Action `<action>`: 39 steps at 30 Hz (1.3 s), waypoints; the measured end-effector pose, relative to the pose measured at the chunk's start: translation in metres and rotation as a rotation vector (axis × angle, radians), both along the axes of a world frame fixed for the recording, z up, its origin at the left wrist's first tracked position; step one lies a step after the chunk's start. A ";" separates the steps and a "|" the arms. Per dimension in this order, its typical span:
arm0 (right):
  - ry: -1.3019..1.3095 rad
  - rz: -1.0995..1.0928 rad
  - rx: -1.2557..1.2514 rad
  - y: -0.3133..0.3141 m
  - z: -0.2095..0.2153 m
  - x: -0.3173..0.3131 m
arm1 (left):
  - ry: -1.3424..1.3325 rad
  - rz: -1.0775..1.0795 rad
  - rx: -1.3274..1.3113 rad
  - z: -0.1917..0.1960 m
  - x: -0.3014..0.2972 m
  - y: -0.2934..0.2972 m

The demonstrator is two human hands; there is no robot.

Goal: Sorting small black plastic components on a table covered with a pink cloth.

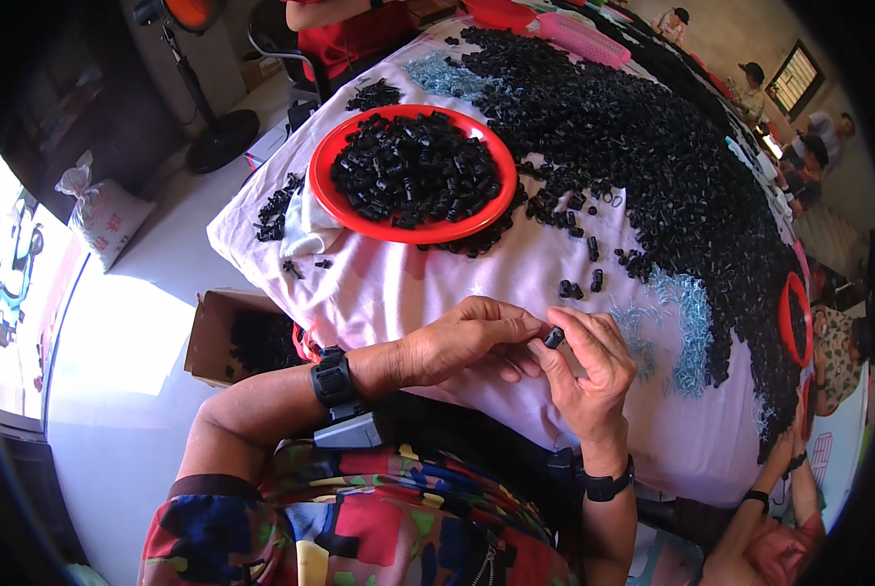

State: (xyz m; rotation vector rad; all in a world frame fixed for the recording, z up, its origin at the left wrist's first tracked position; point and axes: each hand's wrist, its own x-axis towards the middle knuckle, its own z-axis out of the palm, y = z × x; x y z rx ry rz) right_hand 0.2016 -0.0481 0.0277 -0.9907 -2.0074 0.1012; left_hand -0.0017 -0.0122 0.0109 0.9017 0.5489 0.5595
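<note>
My right hand (599, 366) pinches a small black cylindrical plastic part (554, 338) between thumb and fingers, just above the table's near edge. Close against it on the left is my left hand (481, 337), its thumb and forefinger pressed together. Whatever those fingers hold, if anything, is too small to make out. Beyond my hands a few loose black parts (595, 280) lie on the pink cloth (389, 293). Small light-blue pieces (691, 332) are heaped to the right of my right hand.
A red basin (325, 200) full of black parts stands at the far left of the table. A large pile of black parts (652, 166) spreads behind and right. Below the table's left edge sits a cardboard box (213, 337). Co-workers' arms (765, 488) reach in at right.
</note>
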 end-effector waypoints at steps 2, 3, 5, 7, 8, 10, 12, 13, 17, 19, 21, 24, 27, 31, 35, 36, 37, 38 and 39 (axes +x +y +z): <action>-0.020 -0.001 -0.001 -0.002 0.001 0.000 | 0.003 -0.014 0.000 0.000 0.002 -0.002; -0.040 0.005 -0.003 -0.003 0.001 0.000 | 0.045 -0.030 0.083 -0.002 0.002 -0.003; -0.009 0.023 -0.051 -0.004 0.000 0.000 | 0.086 -0.049 0.172 -0.005 0.001 -0.002; 0.005 -0.009 -0.191 -0.002 0.008 0.000 | 0.111 0.083 0.297 -0.008 -0.008 0.002; 0.060 -0.086 -0.281 -0.004 0.013 0.011 | 0.177 0.102 0.208 0.015 -0.015 0.008; 0.094 -0.338 -0.381 0.000 0.014 0.035 | 0.138 0.319 0.196 0.028 -0.031 0.024; 0.038 -0.500 -0.406 0.001 0.019 0.061 | 0.067 0.452 0.089 0.034 -0.050 0.051; -0.126 -0.593 -0.481 0.003 0.015 0.071 | 0.023 0.506 -0.003 0.036 -0.058 0.063; -0.166 -0.368 -0.371 0.011 -0.009 0.075 | -0.234 0.626 -0.181 0.036 -0.092 0.095; -0.027 -0.359 -0.461 0.016 0.000 0.066 | -0.263 0.621 -0.206 0.046 -0.096 0.097; -0.112 -0.433 -0.380 0.022 0.003 0.070 | -0.294 0.614 -0.231 0.054 -0.090 0.093; -0.265 -0.383 -0.319 0.032 0.004 0.067 | -0.062 0.480 0.050 0.055 -0.053 0.073; -0.323 -0.321 -0.354 0.036 0.004 0.064 | 0.268 0.191 0.443 0.046 -0.008 0.064; -0.255 -0.329 -0.414 0.027 0.013 0.056 | 0.676 0.241 1.172 -0.002 0.038 0.071; -0.256 -0.244 -0.494 0.011 0.013 0.043 | 0.666 0.170 1.325 -0.016 0.050 0.071; -0.289 -0.249 -0.492 0.011 0.010 0.041 | 0.663 0.177 1.312 -0.016 0.049 0.069; -0.284 -0.252 -0.492 0.010 0.009 0.043 | 0.660 0.185 1.299 -0.016 0.048 0.068; -0.298 -0.246 -0.478 0.008 0.009 0.044 | 0.661 0.181 1.302 -0.016 0.045 0.066; -0.314 -0.242 -0.465 0.007 0.009 0.045 | 0.649 0.160 1.289 -0.014 0.041 0.063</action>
